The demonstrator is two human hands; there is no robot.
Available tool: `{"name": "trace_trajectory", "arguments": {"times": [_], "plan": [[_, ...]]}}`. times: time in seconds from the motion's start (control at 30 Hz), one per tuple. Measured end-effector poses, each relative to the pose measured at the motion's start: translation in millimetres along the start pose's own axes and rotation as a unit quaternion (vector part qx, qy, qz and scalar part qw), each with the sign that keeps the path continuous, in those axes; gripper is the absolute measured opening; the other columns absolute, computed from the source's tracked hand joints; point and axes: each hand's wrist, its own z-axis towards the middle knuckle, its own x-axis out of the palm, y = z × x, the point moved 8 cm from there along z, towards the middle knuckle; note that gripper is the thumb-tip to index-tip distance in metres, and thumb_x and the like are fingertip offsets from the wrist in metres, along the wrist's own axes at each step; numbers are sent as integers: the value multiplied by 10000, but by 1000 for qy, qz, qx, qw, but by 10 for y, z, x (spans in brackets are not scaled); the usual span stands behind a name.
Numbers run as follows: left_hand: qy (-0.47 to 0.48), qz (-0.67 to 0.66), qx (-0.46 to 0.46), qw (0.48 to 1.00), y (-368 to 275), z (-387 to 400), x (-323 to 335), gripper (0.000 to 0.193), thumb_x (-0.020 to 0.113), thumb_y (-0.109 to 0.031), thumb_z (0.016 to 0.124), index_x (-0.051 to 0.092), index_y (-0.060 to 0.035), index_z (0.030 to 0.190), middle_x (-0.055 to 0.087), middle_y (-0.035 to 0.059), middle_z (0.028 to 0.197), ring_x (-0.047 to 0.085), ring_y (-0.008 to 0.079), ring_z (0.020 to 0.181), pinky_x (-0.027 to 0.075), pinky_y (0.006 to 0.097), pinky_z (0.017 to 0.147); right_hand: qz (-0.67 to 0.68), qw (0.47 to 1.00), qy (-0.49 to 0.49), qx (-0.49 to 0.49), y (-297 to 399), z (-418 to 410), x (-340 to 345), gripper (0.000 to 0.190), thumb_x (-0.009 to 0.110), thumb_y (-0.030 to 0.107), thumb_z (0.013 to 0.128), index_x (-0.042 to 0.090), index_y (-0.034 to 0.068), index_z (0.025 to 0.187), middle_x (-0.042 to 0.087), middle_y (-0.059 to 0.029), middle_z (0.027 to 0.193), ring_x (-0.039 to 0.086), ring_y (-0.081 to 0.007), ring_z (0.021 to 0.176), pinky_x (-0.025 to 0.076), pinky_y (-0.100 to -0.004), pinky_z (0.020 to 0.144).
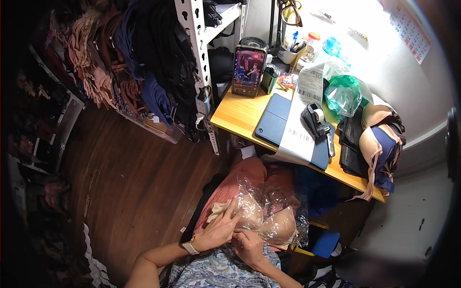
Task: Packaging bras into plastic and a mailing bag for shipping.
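A beige bra (pixel 279 226) with moulded cups lies across my lap, covered at least partly by a crinkled clear plastic bag (pixel 273 198). My left hand (pixel 219 227), with a light-banded watch on its wrist, rests flat over the bra's left side with two fingers stretched out. Close against it, my right hand (pixel 248 244) has its fingers curled and pinched at the lower edge of the bagged bra. What exactly sits between those fingertips is hidden. Pale beige fabric (pixel 218 210) sticks out past my left hand. Rust-coloured trousers (pixel 230 180) cover my legs beneath.
Ahead stands a wooden table (pixel 234 117) bearing a propped phone (pixel 249 72), a blue tablet case (pixel 272 117), printed labels (pixel 299 118), a tape dispenser (pixel 315 120) and stacked bras (pixel 372 144). A white metal shelf post (pixel 198 54) rises at its left, beside hanging bras (pixel 155 46).
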Motion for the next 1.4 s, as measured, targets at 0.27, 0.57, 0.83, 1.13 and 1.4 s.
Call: {"name": "trace_trajectory", "arguments": {"times": [0.27, 0.57, 0.83, 1.13, 1.4], "plan": [[-3, -73, 2, 997, -103, 120, -76, 724, 526, 133, 603, 268, 118, 1280, 4, 290, 1429, 380, 463, 1165, 468, 414, 822, 254, 950, 84, 159, -355, 50, 14, 220, 527, 33, 842, 551, -40, 1048, 626, -137, 920, 621, -185, 821, 492, -289, 723], [-20, -73, 65, 995, -339, -84, -143, 949, 441, 201, 546, 53, 38, 1396, -28, 202, 1469, 424, 451, 1144, 479, 382, 794, 26, 904, -283, 318, -2061, 509, -1215, 467, 550, 276, 850, 499, -126, 1081, 528, -311, 1089, 502, -391, 1014, 401, -398, 868], [-55, -89, -13, 994, 80, 379, -75, 707, 417, 144, 652, 207, 126, 1327, -96, 265, 1442, 273, 444, 1261, 420, 361, 907, -175, 947, -161, 216, -2419, 271, -1325, 349, 551, 246, 794, 599, -37, 994, 546, -287, 1078, 510, -440, 1006, 403, -442, 883], [13, -141, 39, 989, -672, 686, 464, 748, 487, 146, 599, 223, 129, 1298, -43, 284, 1428, 486, 468, 1010, 494, 420, 754, -129, 944, -45, 301, -1878, 857, -173, 449, 514, 400, 866, 580, -14, 1029, 586, -217, 907, 595, -260, 821, 465, -382, 692], [-158, 1, 92, 983, -254, 575, 83, 611, 498, 151, 589, 327, 174, 1175, -87, 351, 1395, 398, 489, 1142, 473, 425, 801, -90, 977, 25, 190, -1774, 890, 4, 423, 555, 322, 822, 537, -71, 978, 538, -272, 913, 518, -374, 831, 419, -441, 732]]}}
